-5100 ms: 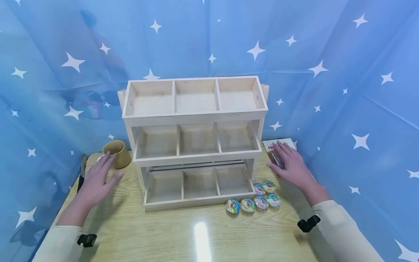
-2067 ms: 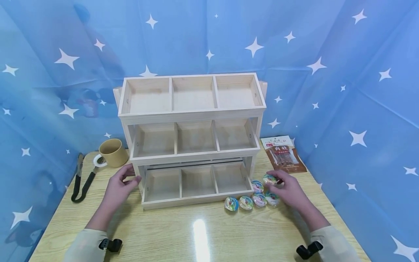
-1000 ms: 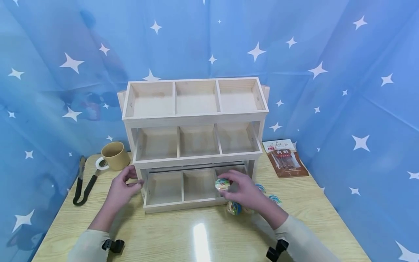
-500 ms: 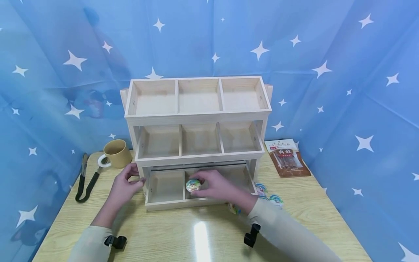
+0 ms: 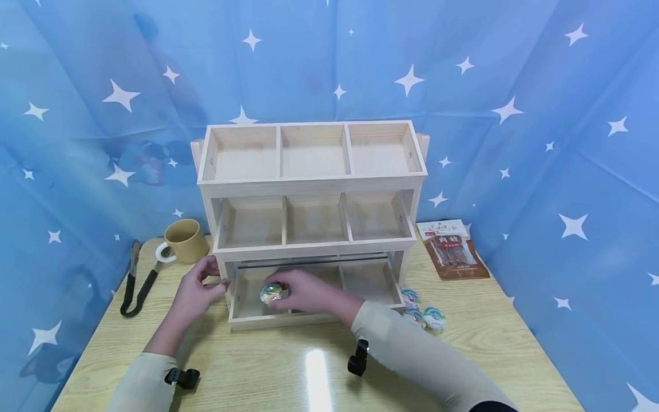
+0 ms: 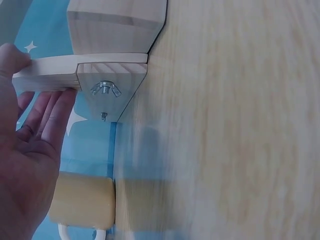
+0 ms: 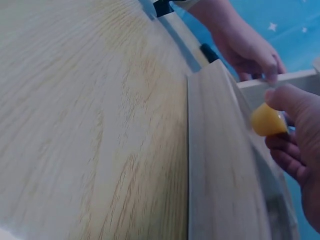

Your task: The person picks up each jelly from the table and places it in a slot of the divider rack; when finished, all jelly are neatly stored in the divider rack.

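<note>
A pale wooden three-tier rack (image 5: 311,186) with divided trays stands on the table. My left hand (image 5: 193,294) grips its left side post; in the left wrist view the thumb lies on one side of the wood (image 6: 52,72) and the fingers on the other. My right hand (image 5: 309,292) pinches a small jelly cup (image 5: 270,293) by its edge over the bottom tray's left compartment. In the right wrist view this jelly cup (image 7: 268,120) shows its yellow body. More jelly cups with printed lids (image 5: 434,319) lie at the rack's lower right, some hidden behind my right sleeve.
At the left stand a tan mug (image 5: 186,240) with a white handle and black-handled tongs (image 5: 138,294). A brown and white snack packet (image 5: 453,250) lies at the right. A blue star-patterned curtain (image 5: 319,57) closes off the back and sides.
My left hand has come in to grip the rack's side post. My right hand has picked a jelly cup from the group at the right and carried it leftward across the bottom tray.
</note>
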`<state>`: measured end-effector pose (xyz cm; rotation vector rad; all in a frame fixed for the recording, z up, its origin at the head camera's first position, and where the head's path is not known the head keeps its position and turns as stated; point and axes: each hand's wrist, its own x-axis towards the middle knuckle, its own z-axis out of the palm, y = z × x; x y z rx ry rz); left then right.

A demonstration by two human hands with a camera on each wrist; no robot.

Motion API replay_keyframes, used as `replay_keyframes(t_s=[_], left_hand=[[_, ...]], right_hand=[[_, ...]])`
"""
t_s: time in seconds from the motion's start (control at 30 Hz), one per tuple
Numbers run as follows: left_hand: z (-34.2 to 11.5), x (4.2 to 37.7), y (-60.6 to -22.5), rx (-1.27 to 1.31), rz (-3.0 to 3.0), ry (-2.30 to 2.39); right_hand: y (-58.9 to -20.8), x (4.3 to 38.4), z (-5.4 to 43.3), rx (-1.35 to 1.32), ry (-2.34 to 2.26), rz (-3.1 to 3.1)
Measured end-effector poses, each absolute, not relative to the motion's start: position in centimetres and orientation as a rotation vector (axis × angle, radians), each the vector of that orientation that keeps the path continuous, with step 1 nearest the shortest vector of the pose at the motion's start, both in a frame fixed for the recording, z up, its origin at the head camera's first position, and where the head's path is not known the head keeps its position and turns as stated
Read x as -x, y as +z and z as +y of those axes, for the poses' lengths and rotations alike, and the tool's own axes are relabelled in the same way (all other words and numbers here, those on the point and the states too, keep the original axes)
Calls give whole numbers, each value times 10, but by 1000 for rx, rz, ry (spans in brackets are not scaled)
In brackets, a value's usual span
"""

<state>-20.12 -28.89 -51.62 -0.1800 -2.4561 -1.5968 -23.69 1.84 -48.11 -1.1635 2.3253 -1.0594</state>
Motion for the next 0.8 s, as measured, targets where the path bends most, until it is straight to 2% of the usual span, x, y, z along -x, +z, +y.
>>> replay_keyframes(t_s=[0.13,0.37,0.8], left_hand=[[-291,201,-517,202,-2451,-1609],[-295,202,-521,256,-2449,-1646],[-295,200,-519,281,-2427,-1682]], right_hand=[[-490,242,4,1134,-1073,2297],[-497,248,-19,1267,-984,2351],[-505,255,-42,1328,-832,2430]])
